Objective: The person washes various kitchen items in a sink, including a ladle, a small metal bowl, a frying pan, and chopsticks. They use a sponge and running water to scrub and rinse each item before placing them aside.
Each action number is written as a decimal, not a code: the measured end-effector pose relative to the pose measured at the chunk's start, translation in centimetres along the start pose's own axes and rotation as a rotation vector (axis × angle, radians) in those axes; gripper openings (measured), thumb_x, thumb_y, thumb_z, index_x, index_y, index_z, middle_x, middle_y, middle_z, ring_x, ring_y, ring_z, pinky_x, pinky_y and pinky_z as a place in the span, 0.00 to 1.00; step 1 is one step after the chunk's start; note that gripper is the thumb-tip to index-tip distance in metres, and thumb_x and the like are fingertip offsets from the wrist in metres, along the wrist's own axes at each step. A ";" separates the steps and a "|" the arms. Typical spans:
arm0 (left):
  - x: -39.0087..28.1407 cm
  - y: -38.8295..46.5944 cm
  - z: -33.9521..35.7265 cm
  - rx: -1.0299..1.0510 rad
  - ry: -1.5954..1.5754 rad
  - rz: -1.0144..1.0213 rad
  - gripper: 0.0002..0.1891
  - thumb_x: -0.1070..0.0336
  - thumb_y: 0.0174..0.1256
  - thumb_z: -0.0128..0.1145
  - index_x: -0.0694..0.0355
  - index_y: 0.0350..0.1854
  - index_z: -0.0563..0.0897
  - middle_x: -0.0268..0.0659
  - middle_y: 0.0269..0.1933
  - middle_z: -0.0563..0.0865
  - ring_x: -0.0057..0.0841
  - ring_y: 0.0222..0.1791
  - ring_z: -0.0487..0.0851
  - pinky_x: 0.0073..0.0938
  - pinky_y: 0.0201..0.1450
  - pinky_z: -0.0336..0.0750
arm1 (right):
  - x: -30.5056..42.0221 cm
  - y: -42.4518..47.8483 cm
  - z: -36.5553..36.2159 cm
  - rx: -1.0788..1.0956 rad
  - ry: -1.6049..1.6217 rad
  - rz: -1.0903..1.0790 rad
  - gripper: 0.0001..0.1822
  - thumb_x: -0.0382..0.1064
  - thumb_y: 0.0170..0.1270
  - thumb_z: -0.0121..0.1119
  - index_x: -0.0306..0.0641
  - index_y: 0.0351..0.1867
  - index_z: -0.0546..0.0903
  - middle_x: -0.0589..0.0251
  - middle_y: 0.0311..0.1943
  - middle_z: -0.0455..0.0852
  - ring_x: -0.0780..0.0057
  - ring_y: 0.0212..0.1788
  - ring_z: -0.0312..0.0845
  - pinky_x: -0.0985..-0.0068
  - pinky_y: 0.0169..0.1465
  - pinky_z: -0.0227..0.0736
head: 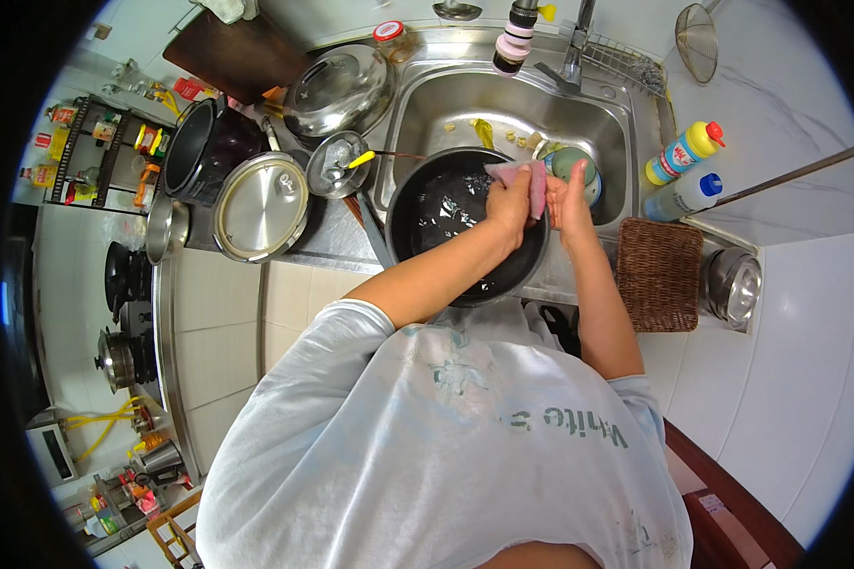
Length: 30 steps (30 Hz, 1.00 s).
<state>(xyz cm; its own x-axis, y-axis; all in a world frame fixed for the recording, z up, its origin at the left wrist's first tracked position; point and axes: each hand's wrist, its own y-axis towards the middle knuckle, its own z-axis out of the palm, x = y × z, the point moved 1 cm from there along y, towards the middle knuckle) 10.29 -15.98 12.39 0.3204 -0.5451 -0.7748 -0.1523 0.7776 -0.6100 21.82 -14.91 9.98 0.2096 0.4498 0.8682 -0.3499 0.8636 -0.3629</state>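
A deep dark pot (434,249) with glossy, wet-looking reflections inside stands at the front edge of the stainless-steel sink (427,107), partly over the basin. My left hand (510,203) grips a pink scrubbing cloth or sponge (538,188) above the pot's right side. Close beside it is my right hand (569,200), thumb raised and apart from the fingers, near the pot's right rim. Whether its fingers touch the rim or the cloth is unclear. Behind the hands, a green bowl (573,165) sits in the basin among other dishes. Yellowish food scraps (482,132) lie on the basin floor.
Left of the sink are a domed lid (342,89), a flat steel lid (262,206), a strainer (327,174) and a black inner pot (192,149). To the right stand a yellow bottle (683,153), a white bottle (676,199) and a woven basket (658,274). A faucet (573,67) rises behind.
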 end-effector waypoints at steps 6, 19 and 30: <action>2.6 -3.6 -1.6 0.194 0.279 -0.038 0.29 0.50 0.61 0.54 0.74 0.53 0.70 0.43 0.41 0.81 0.24 0.37 0.79 0.23 0.39 0.73 | 1.8 0.2 -0.1 -0.052 0.020 0.080 0.40 0.68 0.63 0.40 0.35 0.62 0.67 0.71 0.21 0.74 0.84 0.21 0.68 0.85 0.25 0.61; -6.1 -3.4 -13.8 1.311 1.770 -0.025 0.33 0.52 0.41 0.59 0.63 0.53 0.77 0.48 0.45 0.83 0.39 0.46 0.80 0.30 0.50 0.72 | 2.3 -1.6 3.8 -0.311 -0.847 -0.184 0.25 0.30 0.59 0.54 0.53 0.60 0.73 0.53 0.36 0.82 0.66 0.37 0.77 0.77 0.47 0.68; -13.2 4.3 -9.1 1.136 2.919 1.484 0.20 0.52 0.60 0.47 0.46 0.55 0.79 0.26 0.71 0.57 0.29 0.74 0.37 0.49 0.72 0.33 | -0.5 0.9 1.6 -0.213 -0.633 -0.232 0.24 0.35 0.59 0.53 0.58 0.59 0.73 0.50 0.49 0.80 0.58 0.50 0.77 0.71 0.53 0.69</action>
<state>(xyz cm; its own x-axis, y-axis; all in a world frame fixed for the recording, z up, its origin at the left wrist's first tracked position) -3.07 -8.30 18.49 0.2088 0.8843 0.4177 0.7089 0.1574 -0.6875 19.95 -14.67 9.79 -0.3364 0.0862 0.9378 -0.1606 0.9760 -0.1474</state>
